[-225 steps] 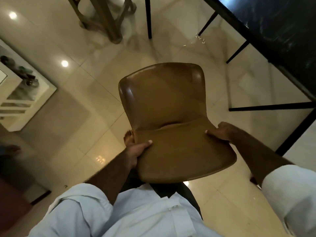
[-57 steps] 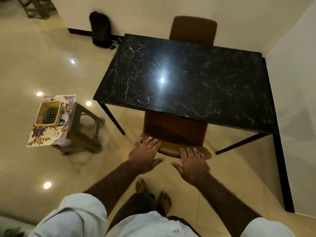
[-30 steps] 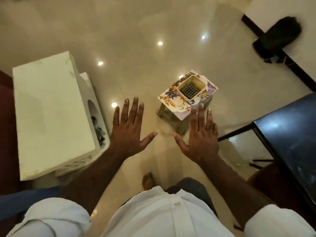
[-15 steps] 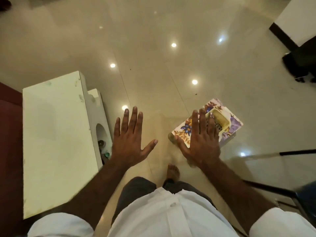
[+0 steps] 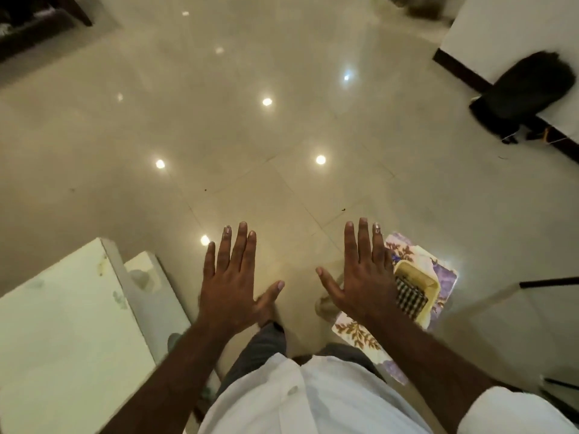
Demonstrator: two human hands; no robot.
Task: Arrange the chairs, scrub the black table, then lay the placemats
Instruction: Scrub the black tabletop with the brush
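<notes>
Partly behind the splayed, empty right hand (image 5: 363, 283), the floral placemat (image 5: 441, 270) under a yellow basket (image 5: 416, 277) slants lower-left to upper-right; left hand (image 5: 232, 292) likewise empty, beside a white cabinet (image 5: 62, 324).

No words, numbers or signs can be read anywhere in this view.

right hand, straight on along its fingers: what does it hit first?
Way looks free. The right hand points forward over bare floor tiles. The floral placemat and yellow basket lie to its right, off that line. Depth is unclear, so probably only floor.
</notes>
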